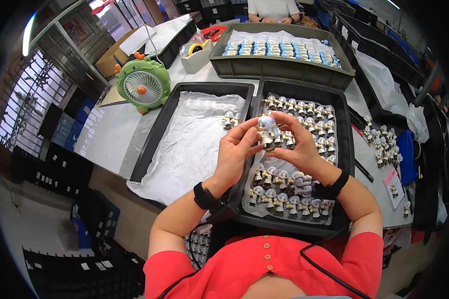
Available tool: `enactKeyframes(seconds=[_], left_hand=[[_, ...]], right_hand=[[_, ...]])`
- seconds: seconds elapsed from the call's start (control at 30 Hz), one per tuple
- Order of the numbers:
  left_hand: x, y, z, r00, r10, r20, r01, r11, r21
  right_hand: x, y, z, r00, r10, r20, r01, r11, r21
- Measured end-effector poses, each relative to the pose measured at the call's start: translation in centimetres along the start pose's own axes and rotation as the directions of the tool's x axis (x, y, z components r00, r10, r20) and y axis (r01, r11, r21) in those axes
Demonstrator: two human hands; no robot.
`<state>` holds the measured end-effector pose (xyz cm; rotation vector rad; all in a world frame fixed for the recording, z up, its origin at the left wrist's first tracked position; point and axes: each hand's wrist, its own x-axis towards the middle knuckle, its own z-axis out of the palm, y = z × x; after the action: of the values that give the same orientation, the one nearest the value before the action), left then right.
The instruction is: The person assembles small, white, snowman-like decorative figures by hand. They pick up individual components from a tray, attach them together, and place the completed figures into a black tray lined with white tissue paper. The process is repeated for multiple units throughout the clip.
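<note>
Between my two hands, above the right-hand black tray [348, 149], is a small figurine [268, 130] with pale lilac hair, a white outfit and a dark base. My left hand [233, 152] grips it from the left with thumb and fingers. From the other side, the fingers of my right hand [302, 147] close round it too. Rows of similar figurines [280, 200] fill much of the tray beneath, partly hidden by my hands. In the left black tray [149, 149], lined with white paper [189, 144], a few figurines [229, 119] stand at the upper right.
A green fan [143, 83] stands at the left. Behind the trays is a large olive bin [279, 70] of blue-and-white pieces. More figurines [384, 144] cluster at the right beside a blue box [408, 157]. A person [273, 10] sits across the table.
</note>
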<state>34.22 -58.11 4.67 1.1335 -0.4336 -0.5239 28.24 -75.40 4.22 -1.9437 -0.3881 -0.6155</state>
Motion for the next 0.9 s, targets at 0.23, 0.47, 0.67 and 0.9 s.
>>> enactKeyframes(seconds=[0.23, 0.47, 0.67, 0.9], left_hand=[[-0.5, 0.3, 0.4, 0.980, 0.094, 0.178, -0.111, 0.990, 0.090], [-0.6, 0.8, 0.8, 0.953, 0.047, 0.301, -0.038, 0.999, -0.036], [-0.1, 0.8, 0.3, 0.917, -0.044, 0.396, 0.138, 0.967, -0.212], [0.1, 0.5, 0.3, 0.929, -0.054, 0.366, 0.173, 0.937, -0.303]], right_hand=[[0.5, -0.5, 0.2, 0.912, -0.410, -0.019, 0.375, 0.852, -0.364], [0.2, -1.1, 0.4, 0.921, -0.389, -0.017, 0.356, 0.859, -0.367], [0.4, -1.7, -0.1, 0.955, -0.292, 0.046, 0.291, 0.906, -0.307], [0.2, -0.7, -0.1, 0.973, -0.230, 0.027, 0.231, 0.952, -0.202]])
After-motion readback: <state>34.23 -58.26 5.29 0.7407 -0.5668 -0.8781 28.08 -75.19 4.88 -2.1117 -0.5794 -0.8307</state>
